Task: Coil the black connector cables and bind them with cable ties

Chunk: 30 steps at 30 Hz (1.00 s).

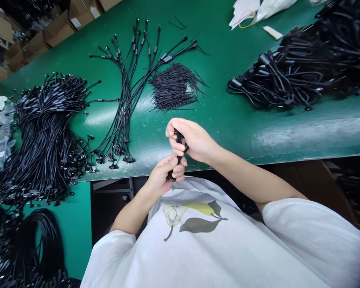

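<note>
A folded black cable is held upright between my two hands, close to the table's front edge. My left hand is closed round its lower end, where a dark connector pokes out below the fingers. Higher up, my right hand has its fingers curled round the upper part of the same bundle. Much of the cable is hidden by the fingers. Just beyond my hands lies a heap of short black ties. Left of that, several loose black cables with connectors at both ends are spread out.
A thick pile of straight cables lies at the left, with coiled cables below it. Bundled black cables cover the right side of the green table. Cardboard boxes stand at the back left; white paper lies at the back.
</note>
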{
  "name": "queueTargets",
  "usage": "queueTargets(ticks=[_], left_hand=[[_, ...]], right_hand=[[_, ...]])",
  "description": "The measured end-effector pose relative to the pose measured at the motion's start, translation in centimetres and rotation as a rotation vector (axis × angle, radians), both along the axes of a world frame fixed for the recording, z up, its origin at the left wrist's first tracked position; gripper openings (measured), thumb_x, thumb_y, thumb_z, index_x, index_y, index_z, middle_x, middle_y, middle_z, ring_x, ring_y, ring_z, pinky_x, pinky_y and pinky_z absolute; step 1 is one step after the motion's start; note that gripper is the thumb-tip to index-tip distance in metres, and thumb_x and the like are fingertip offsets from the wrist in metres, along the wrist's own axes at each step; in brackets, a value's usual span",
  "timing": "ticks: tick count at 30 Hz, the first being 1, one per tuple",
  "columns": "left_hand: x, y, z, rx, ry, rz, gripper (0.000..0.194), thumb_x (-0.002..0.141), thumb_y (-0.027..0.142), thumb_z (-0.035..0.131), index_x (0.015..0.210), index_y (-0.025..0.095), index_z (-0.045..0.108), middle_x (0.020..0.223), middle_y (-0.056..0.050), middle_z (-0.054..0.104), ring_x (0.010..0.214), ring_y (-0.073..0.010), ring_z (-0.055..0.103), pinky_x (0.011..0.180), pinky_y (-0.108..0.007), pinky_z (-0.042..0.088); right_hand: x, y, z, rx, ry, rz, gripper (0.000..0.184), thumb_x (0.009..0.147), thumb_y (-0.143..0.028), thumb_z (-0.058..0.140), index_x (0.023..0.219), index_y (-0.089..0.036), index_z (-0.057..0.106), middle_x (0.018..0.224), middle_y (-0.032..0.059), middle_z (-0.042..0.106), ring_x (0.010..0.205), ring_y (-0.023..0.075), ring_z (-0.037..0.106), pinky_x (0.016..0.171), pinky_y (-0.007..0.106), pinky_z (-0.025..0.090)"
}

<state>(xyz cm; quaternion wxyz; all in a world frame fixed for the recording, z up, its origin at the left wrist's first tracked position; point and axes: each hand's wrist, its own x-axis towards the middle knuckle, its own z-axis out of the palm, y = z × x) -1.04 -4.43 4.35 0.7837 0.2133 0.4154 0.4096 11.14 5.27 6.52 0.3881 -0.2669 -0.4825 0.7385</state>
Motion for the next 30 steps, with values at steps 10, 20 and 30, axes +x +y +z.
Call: queueTargets(ticks=[10,20,30], left_hand=[[-2.6,0.5,-2.2,0.676,1.107,-0.204,0.015,0.089,0.033,0.056,0.084,0.022,0.066,0.074,-0.004,0.053,0.073,-0.0206,0.047,0.074,-0.029,0.035],[-3.1,0.7,-2.1,0.508,0.883,-0.543,0.028,0.095,0.037,0.043,0.086,0.021,0.065,0.082,-0.004,0.064,0.076,-0.0196,0.054,0.072,-0.028,0.036],[-3.0,1.1,-3.9,0.19,0.487,0.124,0.04,0.083,0.056,0.059,0.079,0.016,0.058,0.057,0.005,0.041,0.054,-0.0101,0.036,0.054,-0.023,0.03]], right_hand=[[4.3,-2.1,-2.9,1.251,-1.077,0.413,0.022,0.097,-0.028,0.046,0.087,-0.013,0.06,0.078,0.0089,0.064,0.07,0.0188,0.058,0.063,0.029,0.036],[4.3,-2.8,-4.6,1.273,-1.055,0.613,0.023,0.098,-0.023,0.043,0.089,-0.013,0.061,0.079,0.0083,0.066,0.068,0.0174,0.058,0.056,0.027,0.031],[8.2,12.4,-6.0,0.594,-0.936,-0.275,0.027,0.084,-0.007,0.059,0.064,-0.019,0.046,0.059,-0.0074,0.034,0.054,0.0081,0.023,0.053,0.024,0.022]])
